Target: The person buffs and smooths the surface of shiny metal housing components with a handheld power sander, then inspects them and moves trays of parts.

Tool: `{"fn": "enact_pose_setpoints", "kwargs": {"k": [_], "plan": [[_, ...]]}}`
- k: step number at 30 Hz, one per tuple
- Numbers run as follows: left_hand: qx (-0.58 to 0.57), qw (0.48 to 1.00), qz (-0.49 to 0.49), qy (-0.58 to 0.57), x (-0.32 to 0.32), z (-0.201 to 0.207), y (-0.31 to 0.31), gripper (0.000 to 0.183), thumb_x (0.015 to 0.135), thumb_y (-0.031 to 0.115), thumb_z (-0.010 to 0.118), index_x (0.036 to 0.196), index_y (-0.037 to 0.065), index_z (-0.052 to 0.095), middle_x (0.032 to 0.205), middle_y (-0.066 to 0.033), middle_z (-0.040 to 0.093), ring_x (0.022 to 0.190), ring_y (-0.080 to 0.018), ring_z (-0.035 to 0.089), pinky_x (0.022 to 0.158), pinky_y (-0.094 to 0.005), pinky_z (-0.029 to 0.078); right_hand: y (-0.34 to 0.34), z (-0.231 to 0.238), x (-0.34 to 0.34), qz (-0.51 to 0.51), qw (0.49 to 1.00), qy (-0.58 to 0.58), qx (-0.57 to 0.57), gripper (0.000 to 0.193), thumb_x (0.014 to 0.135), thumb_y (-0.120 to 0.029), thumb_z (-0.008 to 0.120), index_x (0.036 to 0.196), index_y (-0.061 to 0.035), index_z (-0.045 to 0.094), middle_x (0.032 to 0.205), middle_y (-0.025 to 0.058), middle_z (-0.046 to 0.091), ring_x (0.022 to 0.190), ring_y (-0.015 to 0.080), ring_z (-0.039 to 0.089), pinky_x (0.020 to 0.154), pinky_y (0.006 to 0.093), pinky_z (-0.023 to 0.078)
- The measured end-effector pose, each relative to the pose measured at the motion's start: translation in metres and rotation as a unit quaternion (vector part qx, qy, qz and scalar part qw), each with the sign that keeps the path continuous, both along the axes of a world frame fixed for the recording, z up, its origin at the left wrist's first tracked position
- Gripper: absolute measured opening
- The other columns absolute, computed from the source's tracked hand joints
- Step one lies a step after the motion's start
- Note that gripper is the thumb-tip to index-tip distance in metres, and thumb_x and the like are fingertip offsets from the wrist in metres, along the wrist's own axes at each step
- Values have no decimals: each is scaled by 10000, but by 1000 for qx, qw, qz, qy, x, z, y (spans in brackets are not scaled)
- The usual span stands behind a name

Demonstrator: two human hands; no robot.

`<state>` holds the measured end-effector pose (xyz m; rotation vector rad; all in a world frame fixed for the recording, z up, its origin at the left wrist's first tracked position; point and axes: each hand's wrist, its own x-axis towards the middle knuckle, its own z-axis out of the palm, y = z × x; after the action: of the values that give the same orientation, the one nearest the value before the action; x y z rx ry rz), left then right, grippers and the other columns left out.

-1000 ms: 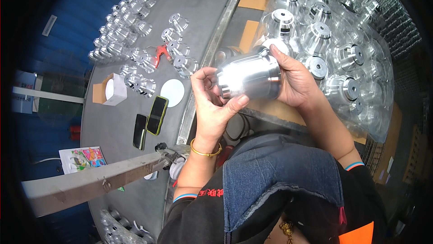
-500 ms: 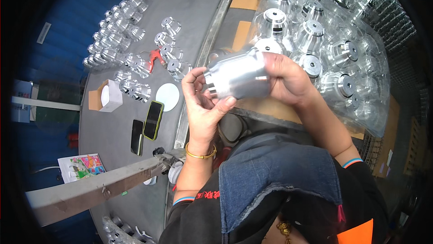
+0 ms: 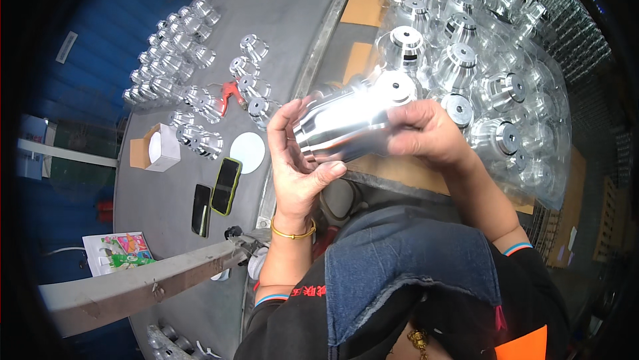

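Observation:
Between my two hands is a shiny silver metal cup-shaped part (image 3: 343,127), lying on its side and slightly tilted, its surface streaked with glare and motion blur. My left hand (image 3: 293,173) curls around the left end, thumb below and fingers behind. At the right end, my right hand (image 3: 432,137) holds the part with thumb and fingers. Just beyond the right hand, similar metal parts (image 3: 462,59) stand in a clear plastic tray (image 3: 556,180), most with a flat top and a dark centre hole.
On the grey table (image 3: 266,0) at left stand rows of the same parts (image 3: 170,60), a red tool (image 3: 231,95), a white disc (image 3: 247,153), two phones (image 3: 226,187) and a small open box (image 3: 170,149). A metal beam (image 3: 146,277) crosses the lower left.
The metal part has turned in my hands and its right end sits a little lower. My right hand has shifted its grip, with thumb and fingers now reaching leftward onto the end.

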<state>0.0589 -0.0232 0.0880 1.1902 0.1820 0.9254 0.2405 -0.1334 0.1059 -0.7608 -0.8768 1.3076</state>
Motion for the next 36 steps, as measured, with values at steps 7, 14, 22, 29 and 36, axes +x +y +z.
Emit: {"fn": "enact_pose_setpoints", "kwargs": {"k": [7,14,22,29,36], "plan": [[-20,999,-12,-38,-2,3,6,910,541,81,859,1286,73,337,1318,-150,398,1204,-268,438,984,-405,435,4,-12,3,-10,973,-201,113,253,701,-23,737,921,55,639,1003,135,632,978,209,580,874,324,426],[1,999,-20,-36,4,6,4,913,530,81,859,1282,69,341,1313,-155,410,1206,-274,435,996,-407,417,0,-14,8,-20,954,-263,144,248,704,-21,727,925,51,640,1002,140,632,994,218,576,874,332,427],[15,999,26,-15,33,11,-2,838,650,135,736,1350,38,285,1236,-155,464,1136,-293,491,983,-429,400,-40,-9,14,-194,957,-182,112,383,773,-34,682,1144,-4,590,1114,84,614,1020,144,569,911,285,435],[29,996,-86,-2,107,44,-29,845,621,77,750,1338,53,303,1186,-135,497,1109,-283,503,979,-411,389,-147,-22,42,-215,955,-200,48,303,796,-11,654,1095,21,613,1067,117,641,1020,163,586,905,305,458],[209,959,-158,105,239,84,-63,780,652,103,771,1300,50,339,1203,-155,457,1039,-253,529,882,-370,455,-246,-30,57,-356,920,-162,18,267,785,12,636,1050,36,623,1020,137,655,990,190,613,861,302,476]]}}
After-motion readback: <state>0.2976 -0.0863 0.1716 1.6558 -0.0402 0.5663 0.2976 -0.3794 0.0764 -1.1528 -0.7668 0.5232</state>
